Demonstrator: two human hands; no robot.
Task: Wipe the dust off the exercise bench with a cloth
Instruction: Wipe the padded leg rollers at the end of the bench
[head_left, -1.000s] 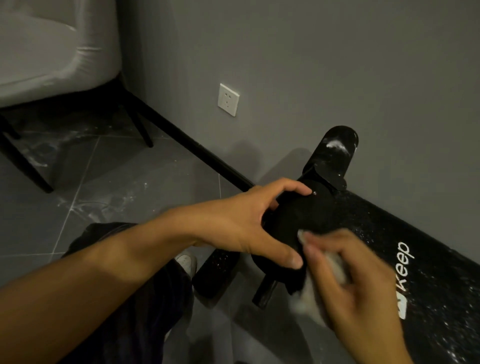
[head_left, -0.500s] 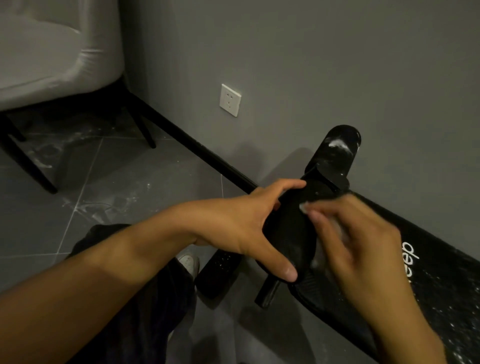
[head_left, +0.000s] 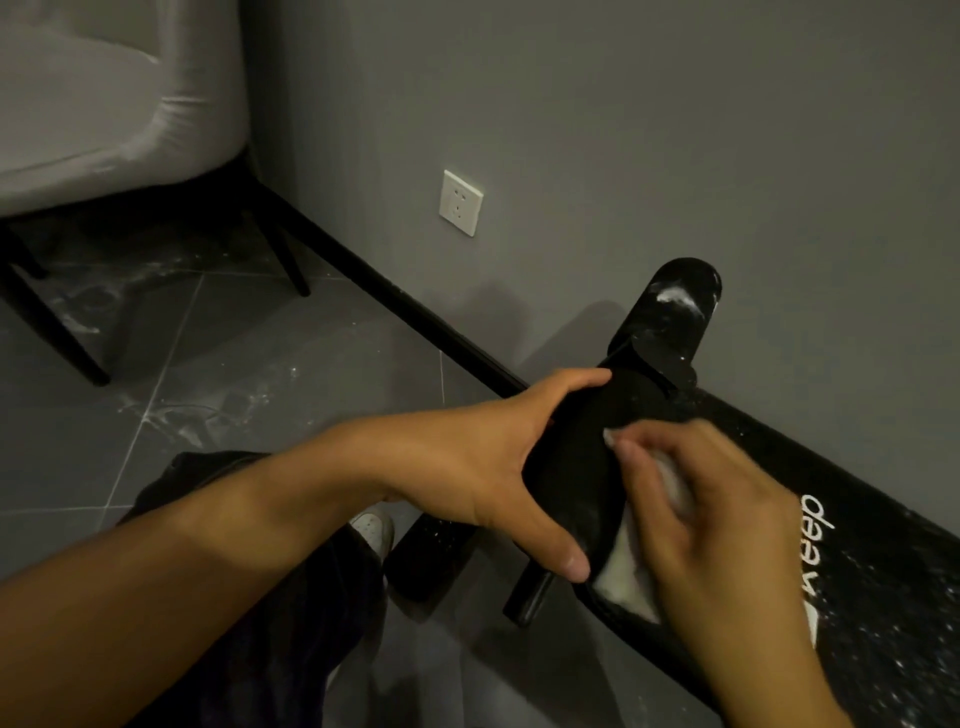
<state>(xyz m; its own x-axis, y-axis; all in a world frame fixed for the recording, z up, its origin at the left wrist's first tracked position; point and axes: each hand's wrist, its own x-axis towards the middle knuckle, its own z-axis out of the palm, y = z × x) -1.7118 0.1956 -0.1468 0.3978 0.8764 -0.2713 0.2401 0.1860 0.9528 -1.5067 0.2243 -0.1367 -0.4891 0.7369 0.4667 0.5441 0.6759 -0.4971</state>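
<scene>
Here, far left of the dusty exercise bench (head_left: 883, 571), stands a grey chair (head_left: 104, 104); a wall socket (head_left: 460, 202) is nearer. The left hand (head_left: 483, 467) grips the black pad (head_left: 566, 467) at the bench's end, thumb beneath, fingers over. Beside it, the right hand (head_left: 717, 530) curls round a white cloth (head_left: 623, 582) pressed against that pad.

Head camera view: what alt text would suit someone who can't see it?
A person's left hand grips a black roller pad at the end of a dusty black exercise bench while the right hand holds a white cloth against it. Behind are a grey wall with a white socket and a pale chair.
</scene>
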